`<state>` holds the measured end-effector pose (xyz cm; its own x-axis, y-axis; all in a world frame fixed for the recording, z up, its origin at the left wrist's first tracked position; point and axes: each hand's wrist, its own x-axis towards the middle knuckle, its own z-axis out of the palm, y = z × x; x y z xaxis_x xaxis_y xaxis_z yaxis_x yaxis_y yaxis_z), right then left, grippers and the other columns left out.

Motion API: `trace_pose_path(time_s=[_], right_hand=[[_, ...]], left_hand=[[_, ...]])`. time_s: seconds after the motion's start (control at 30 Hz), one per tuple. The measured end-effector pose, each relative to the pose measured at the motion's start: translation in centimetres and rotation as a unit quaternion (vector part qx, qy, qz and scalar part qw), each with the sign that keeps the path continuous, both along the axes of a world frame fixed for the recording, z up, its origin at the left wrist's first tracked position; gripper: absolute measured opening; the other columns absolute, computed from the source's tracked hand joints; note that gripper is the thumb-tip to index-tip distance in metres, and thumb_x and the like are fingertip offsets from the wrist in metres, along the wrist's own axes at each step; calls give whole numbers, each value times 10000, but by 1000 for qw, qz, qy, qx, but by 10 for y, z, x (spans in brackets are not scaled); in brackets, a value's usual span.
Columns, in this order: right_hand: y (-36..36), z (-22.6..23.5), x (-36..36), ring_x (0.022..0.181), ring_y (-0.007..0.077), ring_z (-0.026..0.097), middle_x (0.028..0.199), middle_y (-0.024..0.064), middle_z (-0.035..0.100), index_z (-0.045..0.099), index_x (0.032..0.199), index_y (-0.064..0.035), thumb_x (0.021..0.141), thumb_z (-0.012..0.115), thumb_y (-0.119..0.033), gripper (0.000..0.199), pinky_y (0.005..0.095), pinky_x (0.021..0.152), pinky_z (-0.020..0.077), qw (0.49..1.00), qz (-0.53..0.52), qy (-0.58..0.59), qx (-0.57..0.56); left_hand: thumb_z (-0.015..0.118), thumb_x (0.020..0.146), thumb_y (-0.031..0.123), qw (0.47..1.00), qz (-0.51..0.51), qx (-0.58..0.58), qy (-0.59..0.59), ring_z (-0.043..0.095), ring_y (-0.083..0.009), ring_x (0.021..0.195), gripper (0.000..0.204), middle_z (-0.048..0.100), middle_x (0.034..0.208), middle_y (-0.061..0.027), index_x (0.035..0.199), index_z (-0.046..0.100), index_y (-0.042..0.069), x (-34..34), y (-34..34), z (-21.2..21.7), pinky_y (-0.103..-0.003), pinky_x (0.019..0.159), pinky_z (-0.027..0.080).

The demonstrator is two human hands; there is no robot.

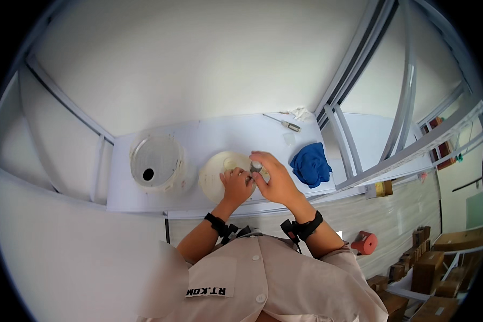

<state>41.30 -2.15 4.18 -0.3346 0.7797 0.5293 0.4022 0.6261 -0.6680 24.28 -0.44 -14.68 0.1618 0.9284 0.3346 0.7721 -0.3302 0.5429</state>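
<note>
My left hand and my right hand meet over a round cream-coloured lid-like disc on the white table. Between them sits a small bottle with a grey cap. The right hand wraps around its far side with fingers curled over it. The left hand's fingers press at its near side, beside the disc. What the bottle contains is hidden by the fingers.
A translucent white bucket with a dark hole in its bottom stands to the left. A crumpled blue cloth lies right of the hands. A screwdriver-like tool and white scrap lie at the far edge. Metal frame bars rise on the right.
</note>
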Motion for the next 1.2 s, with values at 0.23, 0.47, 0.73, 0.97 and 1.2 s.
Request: trace_pose_path(time_s=[0.23,0.47,0.73,0.97,1.2], right_hand=[[5,-17,4,1036,329,749,1250,199,702,596,1442,-51,930,795,-30,549,353,905,615,996,-84,-11,-16],[-2,-7,6,1060,279,753,1260,196,710,581,1434,8,957,782,-37,519,359,925,617,993,-110,35,-31],[-3,-11,25,1104,264,746,1289,210,709,556,1449,18,985,771,-63,518,368,935,618,989,-124,85,-10],[-11,-12,35,1067,265,742,1235,185,713,584,1409,22,949,784,-21,503,353,898,632,982,-140,129,8],[-20,-18,61,1098,261,732,1257,192,705,581,1405,28,960,774,-22,487,344,919,617,971,-191,138,24]], left_hand=[[753,910,264,999,0,-42,19,455,-365,1244,157,631,1217,-35,1018,742,151,2,-5,9,-657,1098,246],[783,893,228,1000,14,10,-17,478,-345,1231,108,615,1186,-47,958,735,156,-3,-4,0,-699,1132,229],[741,945,238,1000,16,-19,-11,504,-295,1202,81,650,1160,-3,996,748,176,-4,-9,27,-543,1011,314],[729,953,202,996,-18,-63,-66,602,-239,961,54,707,958,14,988,731,160,19,-7,55,-458,867,312],[699,966,155,998,-33,2,-47,619,-225,905,57,709,908,23,1003,735,178,38,9,50,-443,844,302]])
